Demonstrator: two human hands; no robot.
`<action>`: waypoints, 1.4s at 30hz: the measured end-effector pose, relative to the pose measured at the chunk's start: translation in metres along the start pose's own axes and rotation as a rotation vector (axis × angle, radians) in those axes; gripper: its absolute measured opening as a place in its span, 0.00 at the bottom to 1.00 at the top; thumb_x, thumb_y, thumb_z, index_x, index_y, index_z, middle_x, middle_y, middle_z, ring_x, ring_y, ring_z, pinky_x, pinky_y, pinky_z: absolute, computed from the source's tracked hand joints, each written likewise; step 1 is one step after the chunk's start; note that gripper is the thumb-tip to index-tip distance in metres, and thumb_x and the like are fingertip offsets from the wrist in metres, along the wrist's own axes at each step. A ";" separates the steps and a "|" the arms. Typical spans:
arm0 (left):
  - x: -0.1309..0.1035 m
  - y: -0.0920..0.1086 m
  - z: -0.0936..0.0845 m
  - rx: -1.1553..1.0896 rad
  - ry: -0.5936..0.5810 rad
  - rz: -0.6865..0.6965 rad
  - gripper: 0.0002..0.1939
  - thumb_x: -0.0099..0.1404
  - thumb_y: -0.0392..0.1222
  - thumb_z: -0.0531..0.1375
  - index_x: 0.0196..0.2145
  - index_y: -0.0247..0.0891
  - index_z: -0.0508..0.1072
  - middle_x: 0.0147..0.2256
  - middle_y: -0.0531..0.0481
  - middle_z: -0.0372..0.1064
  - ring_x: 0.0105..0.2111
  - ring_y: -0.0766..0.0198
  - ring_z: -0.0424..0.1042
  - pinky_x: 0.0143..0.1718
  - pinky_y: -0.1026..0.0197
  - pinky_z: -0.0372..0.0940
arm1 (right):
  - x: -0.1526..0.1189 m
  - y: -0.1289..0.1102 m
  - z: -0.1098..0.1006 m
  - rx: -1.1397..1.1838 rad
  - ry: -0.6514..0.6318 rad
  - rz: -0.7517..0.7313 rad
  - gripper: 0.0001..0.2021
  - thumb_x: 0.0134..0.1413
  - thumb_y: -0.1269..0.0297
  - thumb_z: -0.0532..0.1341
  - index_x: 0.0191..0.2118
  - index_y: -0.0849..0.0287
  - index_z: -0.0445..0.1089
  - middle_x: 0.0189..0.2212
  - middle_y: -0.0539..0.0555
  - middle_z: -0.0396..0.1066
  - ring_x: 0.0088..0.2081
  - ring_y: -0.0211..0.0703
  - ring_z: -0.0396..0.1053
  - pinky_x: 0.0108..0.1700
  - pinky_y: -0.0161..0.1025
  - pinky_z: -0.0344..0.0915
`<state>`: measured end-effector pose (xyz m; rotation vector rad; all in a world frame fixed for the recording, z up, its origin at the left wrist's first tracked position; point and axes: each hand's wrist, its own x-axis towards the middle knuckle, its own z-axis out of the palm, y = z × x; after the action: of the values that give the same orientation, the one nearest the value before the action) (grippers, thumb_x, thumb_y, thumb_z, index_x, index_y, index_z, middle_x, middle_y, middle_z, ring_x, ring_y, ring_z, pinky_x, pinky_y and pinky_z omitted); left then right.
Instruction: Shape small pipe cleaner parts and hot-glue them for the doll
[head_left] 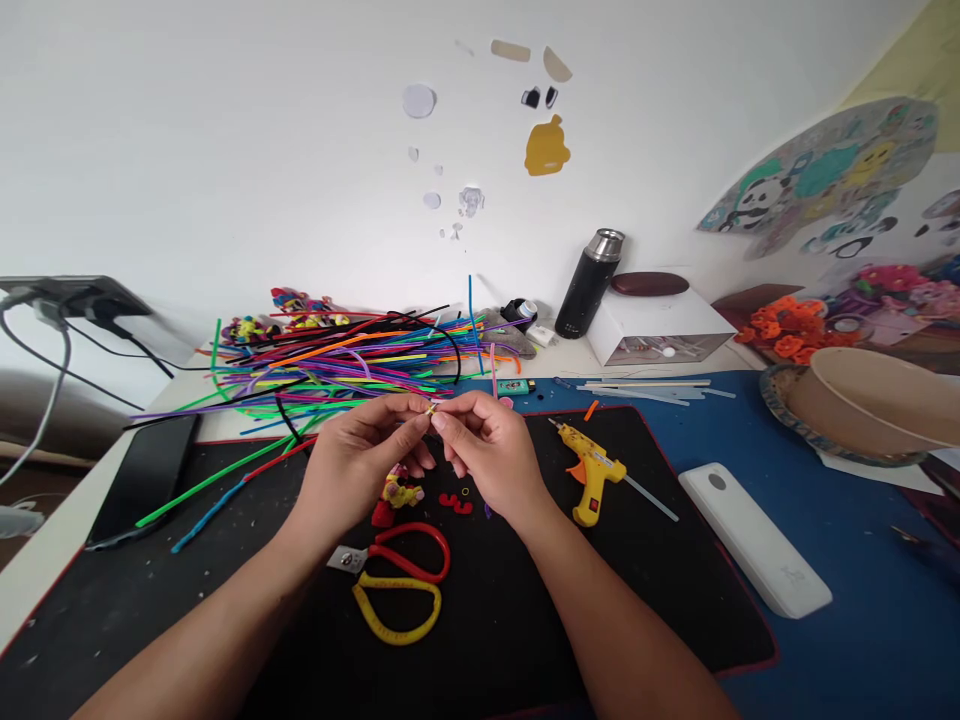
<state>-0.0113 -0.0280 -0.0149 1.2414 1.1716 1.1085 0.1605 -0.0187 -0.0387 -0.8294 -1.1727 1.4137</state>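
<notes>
My left hand [367, 445] and my right hand [487, 445] meet above the black mat, thumbs and forefingers pinched together. Between the fingertips is a tiny yellowish piece [430, 409], too small to name and mostly covered. Below the hands lies a small yellow and red pipe-cleaner figure [401, 490], partly hidden by the left hand. Beside it are curled red pipe-cleaner bits [455, 503] and a small yellow ring [465, 491]. Nearer to me rest scissors [409, 580] with one red and one yellow handle.
A yellow glue gun [592, 470] lies right of my hands, with a white power bank [754, 540] farther right. Behind, many coloured pipe cleaners [352, 360] are heaped. A black thermos [590, 285], a white box [660, 325] and a phone [146, 475] stand or lie around.
</notes>
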 end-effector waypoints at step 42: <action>0.000 0.005 0.005 -0.313 -0.073 -0.125 0.21 0.57 0.52 0.80 0.40 0.36 0.83 0.25 0.50 0.80 0.21 0.63 0.78 0.21 0.67 0.73 | -0.002 -0.005 0.001 0.021 -0.027 0.077 0.23 0.57 0.40 0.73 0.36 0.55 0.72 0.26 0.46 0.73 0.19 0.32 0.63 0.20 0.32 0.58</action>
<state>-0.0065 -0.0283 -0.0098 0.9473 0.9639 1.0955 0.1615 -0.0212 -0.0334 -0.8511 -1.1550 1.5015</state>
